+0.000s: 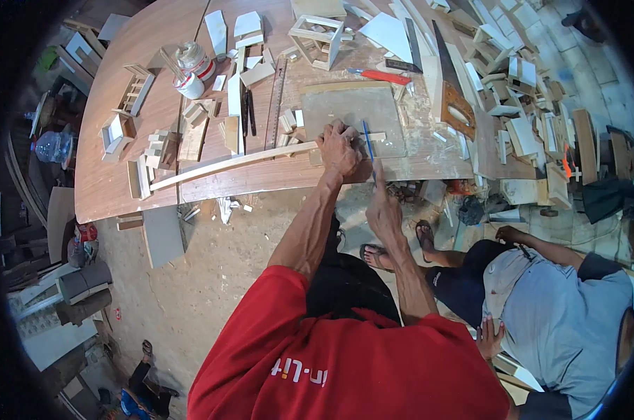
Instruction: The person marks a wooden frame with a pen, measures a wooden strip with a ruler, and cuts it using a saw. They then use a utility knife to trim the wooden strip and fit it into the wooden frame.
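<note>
My left hand is closed over a long, thin wooden strip, pressing it down near its right end. Under that end lies a grey board on the workbench. Below and to the right, my right hand is closed round the lower end of a slim blue saw blade. The blade points away from me and crosses the strip just right of my left hand. Its handle is hidden inside my fist. The strip's left end lies by some small wood pieces.
A red cutter and a wooden-handled handsaw lie beyond the board. Glue jars, a small wooden frame and dark pens share the bench. At right sits another person, close to my right arm.
</note>
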`<state>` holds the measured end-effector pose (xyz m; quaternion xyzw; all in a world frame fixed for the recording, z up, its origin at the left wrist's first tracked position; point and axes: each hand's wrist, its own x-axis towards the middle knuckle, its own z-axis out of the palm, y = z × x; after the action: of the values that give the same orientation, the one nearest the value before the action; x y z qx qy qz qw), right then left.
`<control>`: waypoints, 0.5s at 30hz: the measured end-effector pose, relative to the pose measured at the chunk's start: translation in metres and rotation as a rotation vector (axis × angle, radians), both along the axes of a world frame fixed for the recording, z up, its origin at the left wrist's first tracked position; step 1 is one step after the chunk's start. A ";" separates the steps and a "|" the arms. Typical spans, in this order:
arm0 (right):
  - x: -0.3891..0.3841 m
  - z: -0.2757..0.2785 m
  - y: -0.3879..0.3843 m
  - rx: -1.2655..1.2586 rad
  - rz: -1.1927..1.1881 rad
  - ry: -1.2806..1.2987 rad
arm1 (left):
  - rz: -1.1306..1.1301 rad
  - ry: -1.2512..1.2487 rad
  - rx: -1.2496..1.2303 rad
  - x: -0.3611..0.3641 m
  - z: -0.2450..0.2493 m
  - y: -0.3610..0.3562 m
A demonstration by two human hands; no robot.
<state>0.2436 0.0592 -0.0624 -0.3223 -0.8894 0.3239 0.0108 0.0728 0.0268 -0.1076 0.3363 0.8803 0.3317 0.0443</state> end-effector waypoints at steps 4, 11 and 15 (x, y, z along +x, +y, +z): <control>-0.017 -0.011 0.007 0.057 -0.003 0.096 | 0.002 0.025 0.013 -0.001 0.001 0.000; -0.012 -0.002 0.007 0.010 0.003 0.059 | 0.013 0.029 0.056 0.004 -0.008 0.001; -0.005 -0.010 0.002 0.022 0.000 0.065 | 0.012 0.040 0.078 0.000 -0.005 0.001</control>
<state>0.2386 0.0616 -0.0725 -0.3114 -0.8921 0.3245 0.0433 0.0725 0.0283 -0.1131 0.3390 0.8694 0.3591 0.0113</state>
